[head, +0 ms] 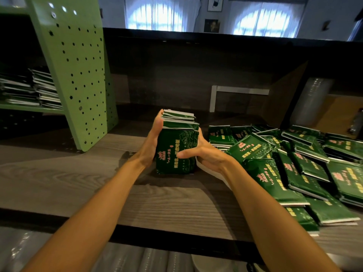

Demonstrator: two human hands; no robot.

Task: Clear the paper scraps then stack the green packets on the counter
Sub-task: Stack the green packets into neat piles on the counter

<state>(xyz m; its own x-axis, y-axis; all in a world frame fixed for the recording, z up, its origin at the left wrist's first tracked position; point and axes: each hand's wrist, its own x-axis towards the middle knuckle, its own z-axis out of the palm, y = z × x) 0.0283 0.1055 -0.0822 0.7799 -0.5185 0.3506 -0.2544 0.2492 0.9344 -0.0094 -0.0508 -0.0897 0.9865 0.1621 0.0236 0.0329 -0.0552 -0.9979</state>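
Note:
A bundle of several dark green packets (177, 146) stands on edge on the grey wood-grain counter (82, 179), held between both hands. My left hand (152, 141) presses flat along the bundle's left side. My right hand (204, 155) grips its right side, thumb laid across the front packet. A loose pile of green packets (290, 165) with white edges sprawls over the counter to the right. No paper scraps are visible.
A light green perforated metal shelf unit (78, 75) stands at the left, with stacked flat packets (33, 89) on its shelf. A dark back wall with a white bracket (214, 97) runs behind. Clear plastic rolls (312, 101) stand far right. The counter's dark front edge (157, 234) runs below my arms.

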